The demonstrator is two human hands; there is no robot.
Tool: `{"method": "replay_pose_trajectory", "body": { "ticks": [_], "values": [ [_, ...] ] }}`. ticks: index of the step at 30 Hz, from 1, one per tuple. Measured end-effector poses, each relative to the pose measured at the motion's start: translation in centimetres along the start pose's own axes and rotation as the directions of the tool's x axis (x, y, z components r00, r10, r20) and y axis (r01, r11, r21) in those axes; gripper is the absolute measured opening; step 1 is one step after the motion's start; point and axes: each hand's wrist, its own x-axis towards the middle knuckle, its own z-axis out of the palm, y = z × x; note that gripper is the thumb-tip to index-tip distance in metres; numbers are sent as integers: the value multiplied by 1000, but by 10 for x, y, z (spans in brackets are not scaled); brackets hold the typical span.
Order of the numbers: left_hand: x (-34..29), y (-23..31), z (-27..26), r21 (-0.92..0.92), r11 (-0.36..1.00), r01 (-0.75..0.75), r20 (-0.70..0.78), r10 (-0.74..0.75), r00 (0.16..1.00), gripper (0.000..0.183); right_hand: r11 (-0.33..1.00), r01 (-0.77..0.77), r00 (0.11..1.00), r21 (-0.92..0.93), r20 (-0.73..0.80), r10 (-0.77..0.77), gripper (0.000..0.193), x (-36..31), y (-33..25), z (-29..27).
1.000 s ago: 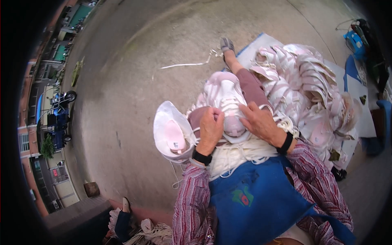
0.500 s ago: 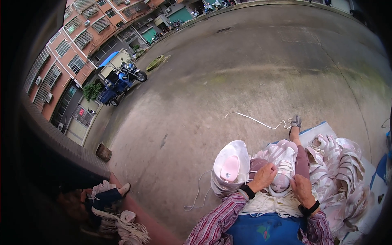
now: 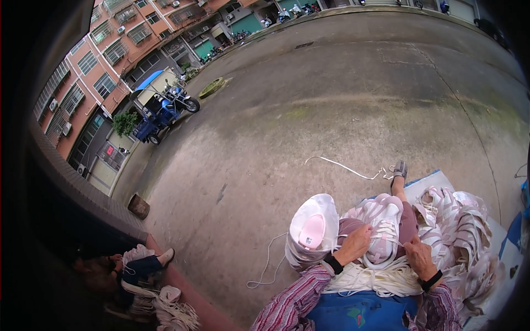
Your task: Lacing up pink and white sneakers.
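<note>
A white and pink shoe upper (image 3: 383, 243) rests on my lap, its toe toward me and white laces threaded across its front. At its left edge, my left hand (image 3: 355, 244) is closed in a pinch beside the laces. My right hand (image 3: 420, 259) is off the shoe's right side, fingers pinched on a white lace stretched from the upper. Further shoe uppers (image 3: 367, 208) lie behind it on my legs. Below my hands, a bundle of loose cream shoelaces (image 3: 375, 280) spreads over my blue apron (image 3: 348, 313).
To my left hangs a white bag-like piece with a pink insole-shaped patch (image 3: 312, 231). Many shoe uppers (image 3: 461, 231) are heaped on a sheet at my right. A loose lace (image 3: 348, 164) lies on the concrete ahead. Another person (image 3: 141, 267) sits at lower left with laces and uppers.
My right hand has moved right and slightly down, away from the shoe upper, drawing the lace outward. My left hand stays near the laces. The view has shifted slightly.
</note>
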Motion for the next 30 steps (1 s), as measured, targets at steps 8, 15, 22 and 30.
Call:
{"method": "replay_pose_trajectory", "body": {
  "ticks": [8, 15, 22, 30],
  "values": [
    [-10, 0, -26, -142, 986, 86, -17, -89, 996, 19, 973, -38, 982, 227, -170, 78, 23, 11, -25, -5],
    [-27, 1, -29, -78, 993, 86, 83, -79, 993, 14, 958, -86, 983, 273, -134, 126, 19, 25, -36, 13],
    [-30, 3, -23, -79, 992, 101, 108, -92, 990, 14, 965, -89, 985, 245, -123, 122, 12, 20, -40, 16],
    [-22, -1, -36, -28, 968, 250, 117, -245, 962, 14, 954, -59, 989, 295, -114, 96, 8, 36, -38, 14]
  ]
}}
